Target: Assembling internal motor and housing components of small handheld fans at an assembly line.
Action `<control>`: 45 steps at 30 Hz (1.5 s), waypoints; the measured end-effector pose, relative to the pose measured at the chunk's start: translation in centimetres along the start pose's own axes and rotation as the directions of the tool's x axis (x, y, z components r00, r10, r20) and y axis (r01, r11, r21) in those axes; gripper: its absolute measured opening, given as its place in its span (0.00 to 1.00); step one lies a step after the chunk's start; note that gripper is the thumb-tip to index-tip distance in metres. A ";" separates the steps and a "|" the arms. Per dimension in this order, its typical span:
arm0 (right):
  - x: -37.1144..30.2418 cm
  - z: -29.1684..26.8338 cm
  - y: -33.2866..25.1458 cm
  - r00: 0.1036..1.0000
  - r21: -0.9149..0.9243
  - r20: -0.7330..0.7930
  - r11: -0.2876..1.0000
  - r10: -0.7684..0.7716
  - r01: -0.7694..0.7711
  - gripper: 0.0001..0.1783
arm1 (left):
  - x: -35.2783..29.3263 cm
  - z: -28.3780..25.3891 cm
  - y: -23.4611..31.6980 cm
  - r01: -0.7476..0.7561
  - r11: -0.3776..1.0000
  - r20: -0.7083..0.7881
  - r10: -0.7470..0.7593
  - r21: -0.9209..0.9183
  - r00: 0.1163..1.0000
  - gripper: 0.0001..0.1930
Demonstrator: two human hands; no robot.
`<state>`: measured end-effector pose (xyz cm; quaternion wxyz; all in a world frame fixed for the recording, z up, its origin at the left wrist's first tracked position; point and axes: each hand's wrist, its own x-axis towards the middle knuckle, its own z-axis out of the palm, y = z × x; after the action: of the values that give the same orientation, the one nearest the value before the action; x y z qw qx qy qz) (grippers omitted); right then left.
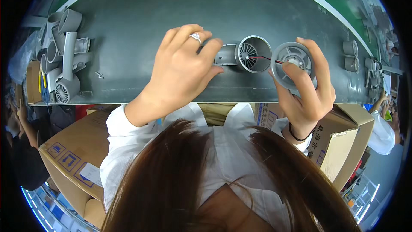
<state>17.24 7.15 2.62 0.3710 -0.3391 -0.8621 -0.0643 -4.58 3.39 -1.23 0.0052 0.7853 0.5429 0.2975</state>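
My right hand point(311, 88) holds a round grey plastic cap point(279, 66), thumb and fingers about its rim and one finger bent over its spoked face. Red and black wires point(262, 57) run from its centre into an open grey cylinder point(254, 38) just left of it. Inside the cylinder a ring of radial fins shows. A grey open-channel handle point(226, 55) extends left from the cylinder toward my left hand point(182, 66). That hand hovers at the handle's end, fingers bent, thumb and index apart; whether they touch it is unclear.
Several grey tubes and housings point(68, 53) are piled at the table's left. Two short grey rings point(351, 48) stand at the right, with more parts point(372, 66) beyond. Small grey pieces point(99, 75) lie near the pile. Cardboard boxes point(71, 154) flank me below the dark green tabletop point(171, 6).
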 end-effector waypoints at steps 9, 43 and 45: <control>1.4 1.4 -0.9 0.991 0.036 0.062 0.992 -0.120 0.118 0.13 | -0.4 1.0 0.2 -0.023 0.998 -0.012 0.022 -0.064 1.000 0.16; -2.2 3.7 0.6 0.915 0.936 0.254 0.159 0.314 -0.315 0.14 | 0.1 2.3 1.9 0.137 0.941 0.011 -0.140 -0.310 0.990 0.05; -2.7 4.4 0.8 0.933 0.946 0.196 0.193 0.302 -0.261 0.13 | 0.0 2.5 1.8 0.127 0.943 -0.013 -0.138 -0.307 0.990 0.05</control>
<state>16.45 7.91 -2.42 0.5190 -0.1918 -0.6368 0.5370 -1.85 3.45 -2.71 0.1370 0.7317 0.5419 0.3901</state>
